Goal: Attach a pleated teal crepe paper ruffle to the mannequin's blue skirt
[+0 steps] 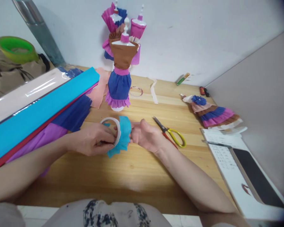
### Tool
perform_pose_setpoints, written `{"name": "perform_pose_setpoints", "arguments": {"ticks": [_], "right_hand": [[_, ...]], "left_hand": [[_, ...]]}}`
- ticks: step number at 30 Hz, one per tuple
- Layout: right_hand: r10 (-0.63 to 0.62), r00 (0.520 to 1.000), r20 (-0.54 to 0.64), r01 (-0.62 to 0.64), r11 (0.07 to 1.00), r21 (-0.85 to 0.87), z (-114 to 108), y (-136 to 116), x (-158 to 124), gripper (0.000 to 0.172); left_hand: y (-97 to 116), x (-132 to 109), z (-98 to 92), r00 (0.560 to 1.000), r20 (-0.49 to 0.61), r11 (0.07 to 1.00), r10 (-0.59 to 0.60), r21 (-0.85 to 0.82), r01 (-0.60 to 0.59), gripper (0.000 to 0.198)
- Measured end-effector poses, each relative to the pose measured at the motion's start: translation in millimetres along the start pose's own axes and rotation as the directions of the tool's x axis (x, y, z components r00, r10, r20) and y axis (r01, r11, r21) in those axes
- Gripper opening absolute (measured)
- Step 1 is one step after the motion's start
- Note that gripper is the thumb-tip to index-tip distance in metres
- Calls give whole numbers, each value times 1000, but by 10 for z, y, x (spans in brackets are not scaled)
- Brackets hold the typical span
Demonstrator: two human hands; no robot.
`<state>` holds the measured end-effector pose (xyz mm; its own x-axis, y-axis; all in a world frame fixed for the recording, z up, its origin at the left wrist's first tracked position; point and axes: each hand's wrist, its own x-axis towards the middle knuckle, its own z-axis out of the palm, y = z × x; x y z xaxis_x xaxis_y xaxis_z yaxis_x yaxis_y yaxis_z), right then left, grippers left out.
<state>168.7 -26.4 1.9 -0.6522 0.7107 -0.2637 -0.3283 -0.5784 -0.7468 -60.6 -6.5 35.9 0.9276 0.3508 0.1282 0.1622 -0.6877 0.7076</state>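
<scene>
Nearest, the front of a printed top (115, 214) shows at the edge of the wooden table (85, 186). Just beyond, over the tabletop, the left hand (94, 138) is closed with its fingers hooked through a white ring (118, 130), gripping its wall. Ruffled turquoise paper (124, 132) fans out around the ring's right side. The right hand (146, 135) is half open, palm turned up, its fingertips at the paper's right edge; they are partly hidden, so whether they pinch it I cannot tell. Near this hand lie scissors (164, 129), blades apart, and farther right a dark flat device (257, 176). Long paper rolls (44, 101) slant across the left. Beyond the hands stands a dress form (123, 56) in brown, blue and purple; a tiered paper dress (214, 115) lies at right. Behind, two more forms stand near the wall (191, 37), and a tall bottle (39, 31) leans at left.
</scene>
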Motion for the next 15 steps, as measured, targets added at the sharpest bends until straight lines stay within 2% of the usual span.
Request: {"name": "perform_pose_setpoints", "arguments": {"ticks": [2, 6, 9, 12, 15], "right_hand": [[-24, 998, -62, 26, 999, 31, 67, 15, -6, 43], [-48, 990, -132, 52, 998, 30, 180, 35, 1, 27], [-92, 981, -168, 103, 993, 61, 226, 34, 9, 22], [-112, 974, -197, 129, 989, 72, 252, 59, 16, 22], [-130, 968, -217, 141, 989, 39, 264, 113, 23, 25]], "left_hand": [[68, 10, -55, 999, 41, 999, -16, -43, 18, 24], [119, 1, -78, 993, -15, 987, -115, -112, 113, 20], [61, -22, -32, 973, -95, 950, -211, -256, 181, 25], [-6, -36, 28, 958, -102, 902, -269, -375, 213, 40], [7, -31, 66, 942, -128, 910, -311, -324, 257, 44]]}}
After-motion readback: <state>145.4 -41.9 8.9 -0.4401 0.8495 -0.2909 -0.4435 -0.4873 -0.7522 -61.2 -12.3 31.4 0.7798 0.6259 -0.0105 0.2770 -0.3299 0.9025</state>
